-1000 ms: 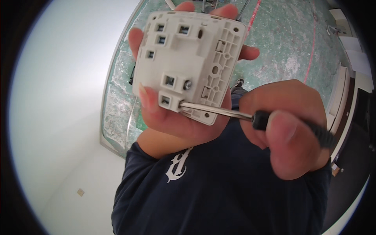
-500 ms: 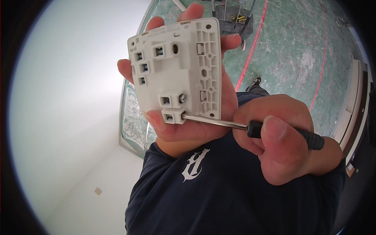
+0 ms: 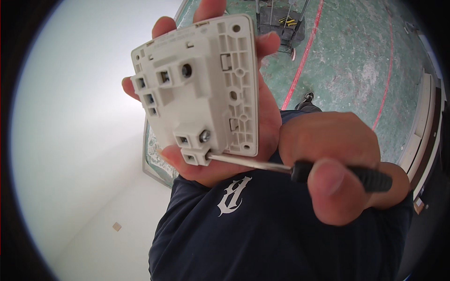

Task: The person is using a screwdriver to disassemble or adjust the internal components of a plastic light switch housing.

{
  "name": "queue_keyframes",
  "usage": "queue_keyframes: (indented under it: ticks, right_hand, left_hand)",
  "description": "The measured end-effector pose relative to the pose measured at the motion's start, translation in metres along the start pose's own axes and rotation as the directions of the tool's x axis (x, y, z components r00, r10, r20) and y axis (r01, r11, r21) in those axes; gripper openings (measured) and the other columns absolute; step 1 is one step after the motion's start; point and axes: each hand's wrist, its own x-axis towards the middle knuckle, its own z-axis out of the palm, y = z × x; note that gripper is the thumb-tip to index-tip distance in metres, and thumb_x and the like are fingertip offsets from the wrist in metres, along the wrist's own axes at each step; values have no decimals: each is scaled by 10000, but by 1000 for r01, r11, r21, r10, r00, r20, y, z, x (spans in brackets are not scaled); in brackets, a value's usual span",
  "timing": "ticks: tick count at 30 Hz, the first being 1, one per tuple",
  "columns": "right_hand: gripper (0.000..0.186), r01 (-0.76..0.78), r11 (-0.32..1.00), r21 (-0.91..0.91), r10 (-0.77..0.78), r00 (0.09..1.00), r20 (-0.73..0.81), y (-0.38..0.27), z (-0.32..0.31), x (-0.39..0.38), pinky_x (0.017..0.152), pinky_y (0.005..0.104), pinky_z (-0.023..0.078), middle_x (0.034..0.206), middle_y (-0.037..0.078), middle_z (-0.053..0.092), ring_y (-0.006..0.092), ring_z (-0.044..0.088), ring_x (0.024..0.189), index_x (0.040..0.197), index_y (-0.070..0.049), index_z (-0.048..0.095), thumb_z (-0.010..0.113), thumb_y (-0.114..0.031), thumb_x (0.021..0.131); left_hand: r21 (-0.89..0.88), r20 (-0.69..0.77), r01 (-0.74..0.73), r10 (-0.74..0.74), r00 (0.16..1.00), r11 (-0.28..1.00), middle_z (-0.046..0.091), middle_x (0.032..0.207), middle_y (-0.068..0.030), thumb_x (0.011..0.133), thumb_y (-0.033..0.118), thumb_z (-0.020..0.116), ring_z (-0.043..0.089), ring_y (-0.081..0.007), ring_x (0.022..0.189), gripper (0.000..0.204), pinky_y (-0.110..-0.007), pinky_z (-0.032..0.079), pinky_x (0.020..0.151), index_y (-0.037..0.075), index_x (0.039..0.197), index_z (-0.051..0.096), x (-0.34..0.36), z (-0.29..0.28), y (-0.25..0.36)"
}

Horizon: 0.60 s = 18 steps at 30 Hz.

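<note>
A white wall socket (image 3: 187,93) is held up with its back towards me; its front is hidden. Square terminal openings and round screw holes dot its moulded housing, and one silver screw (image 3: 205,136) shows near the lower edge. My left hand (image 3: 269,110) wraps it from behind, fingertips showing over the top and left edges, thumb side under the bottom. My right hand (image 3: 328,145) is closed round the black handle of a screwdriver (image 3: 302,171). The screwdriver's shaft runs left, and its tip sits in the side hole of the lowest terminal block, hidden inside it.
Beyond my hands lies a worn green floor (image 3: 347,70) with red lines. A dark cart (image 3: 276,28) carrying yellow-handled tools stands at the top. White wall (image 3: 75,117) fills the left side. A small square tile-like piece (image 3: 116,226) shows at lower left.
The wall socket and my left hand have shifted left and closer, tilting slightly. The screwdriver tip has stayed in the lowest terminal while its handle dipped a little and my right hand turned.
</note>
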Motion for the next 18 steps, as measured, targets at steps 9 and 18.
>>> queue_keyframes:
  ticks: [9, 18]
  right_hand:
    - [561, -438, 694, 571, 556, 830, -39, -11, 23, -5, 354, 280, 228, 421, 59, 362, 120, 294, 359, 509, -89, 324, 329, -397, 978]
    - [505, -176, 880, 442, 218, 975, -48, 6, 24, -16, 371, 297, 240, 457, 63, 388, 143, 324, 376, 539, -85, 362, 315, -338, 973]
  left_hand:
    - [9, 0, -239, 239, 971, 971, 312, 1470, -123, 852, 552, 585, 355, -408, 1317, 682, -560, 530, 847, 211, 1404, 378, 10, -7, -10]
    - [130, 259, -252, 212, 942, 959, 427, 1383, -156, 899, 565, 504, 370, -353, 1333, 755, -471, 490, 988, -19, 1361, 376, 6, -20, -1]
